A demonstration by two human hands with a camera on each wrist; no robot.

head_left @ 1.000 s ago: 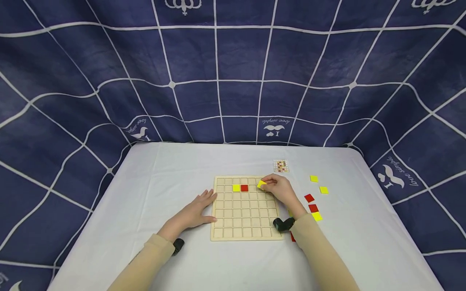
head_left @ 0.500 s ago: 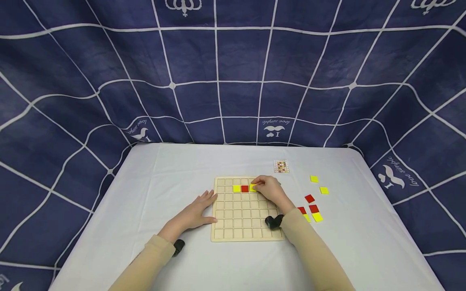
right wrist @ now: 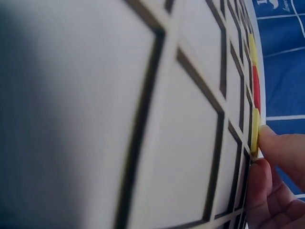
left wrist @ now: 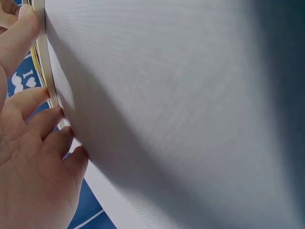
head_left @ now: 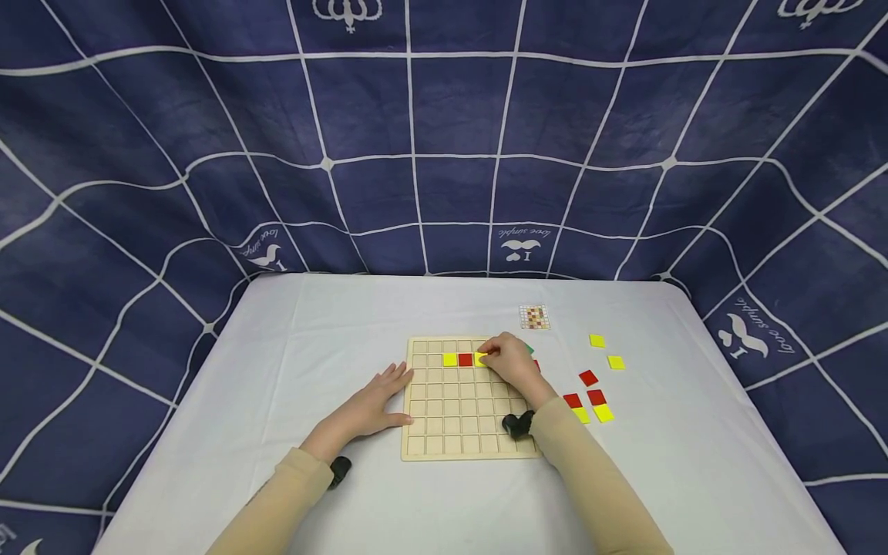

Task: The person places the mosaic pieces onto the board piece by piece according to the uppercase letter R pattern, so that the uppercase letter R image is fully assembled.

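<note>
A wooden grid board (head_left: 452, 422) lies on the white-covered table. In one of its upper rows sit a yellow square tile (head_left: 450, 359) and a red square tile (head_left: 465, 360) side by side. My right hand (head_left: 515, 362) pinches another yellow tile (right wrist: 255, 133) at the cell right of the red one; the right wrist view has the thumb on its face and a finger at its edge. Fingers spread, my left hand (head_left: 368, 405) rests against the board's left edge, thumb lower down. The left wrist view shows its fingertips touching that edge (left wrist: 44, 57).
Right of the board lie loose yellow tiles (head_left: 597, 341) and red tiles (head_left: 588, 378), several in all. Partly behind my right hand are a green piece (head_left: 530, 349) and a red piece (head_left: 536, 365). A small patterned card (head_left: 534, 317) lies beyond the board. A blue curtain surrounds the table.
My right hand has moved left with the yellow tile, from above the board's upper right to the cell beside the red tile. My left hand has stayed in place.
</note>
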